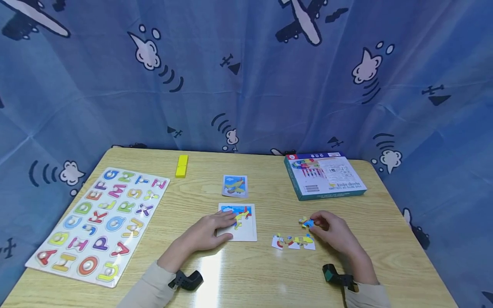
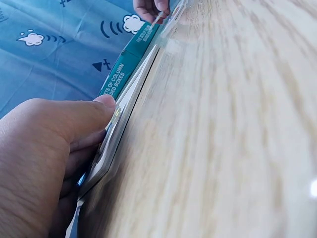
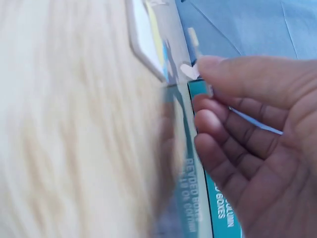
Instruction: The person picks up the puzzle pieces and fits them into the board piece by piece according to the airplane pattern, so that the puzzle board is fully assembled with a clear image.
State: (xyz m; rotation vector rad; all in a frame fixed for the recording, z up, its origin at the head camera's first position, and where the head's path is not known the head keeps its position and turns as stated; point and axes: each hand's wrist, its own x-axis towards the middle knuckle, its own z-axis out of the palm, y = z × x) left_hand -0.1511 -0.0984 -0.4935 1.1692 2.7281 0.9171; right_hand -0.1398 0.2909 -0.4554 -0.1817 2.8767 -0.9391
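Note:
My left hand [image 1: 212, 231] rests on the left part of a white-framed puzzle board [image 1: 248, 234], its fingers lying across the partly filled airplane picture. In the left wrist view the thumb lies along the board's edge [image 2: 128, 106]. To the right, my right hand [image 1: 334, 231] pinches a blue and yellow puzzle piece [image 1: 307, 223] between thumb and fingers, held edge-on in the right wrist view. Several joined or touching puzzle pieces [image 1: 293, 242] lie just below it on the table. Behind the board is a small airplane picture card [image 1: 235, 186].
A white alphabet board [image 1: 127, 179] with colored letters covers the table's left side. Two yellow blocks [image 1: 181, 167] sit near the back edge. A green and purple box [image 1: 327, 176] lies at the back right. A blue airplane-print curtain [image 1: 246, 77] hangs behind the table [image 1: 239, 282].

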